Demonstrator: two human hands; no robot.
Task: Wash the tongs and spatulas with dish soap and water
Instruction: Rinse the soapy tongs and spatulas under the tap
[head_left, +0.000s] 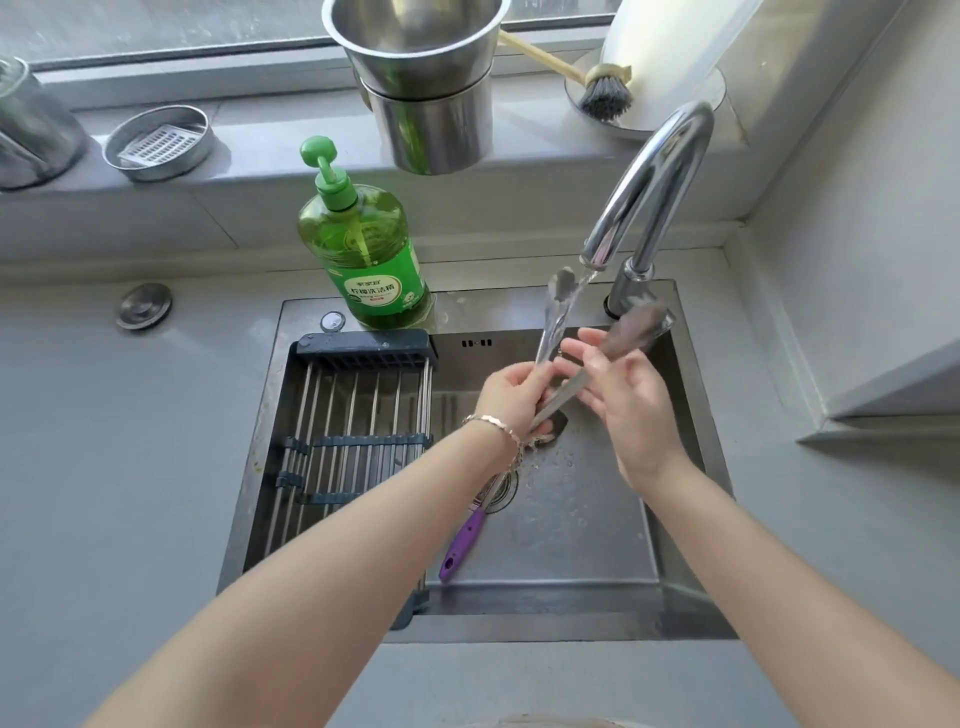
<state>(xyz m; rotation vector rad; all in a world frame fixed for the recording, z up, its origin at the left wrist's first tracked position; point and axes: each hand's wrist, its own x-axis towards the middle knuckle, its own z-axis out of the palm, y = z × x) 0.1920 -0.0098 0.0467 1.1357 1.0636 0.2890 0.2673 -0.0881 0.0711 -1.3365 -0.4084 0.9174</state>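
Observation:
Metal tongs are spread open over the sink, one arm up under the running tap, the other arm pointing right. My left hand grips the tongs near their hinge end. My right hand has straight fingers resting on the right arm of the tongs. Water runs from the spout onto the upper arm. A spatula with a purple handle lies in the sink basin below my left wrist, its head hidden by my hand.
A green dish soap pump bottle stands on the sink's back rim. A drying rack spans the sink's left part. On the windowsill sit stacked steel pots, a round soap tin and a dish brush.

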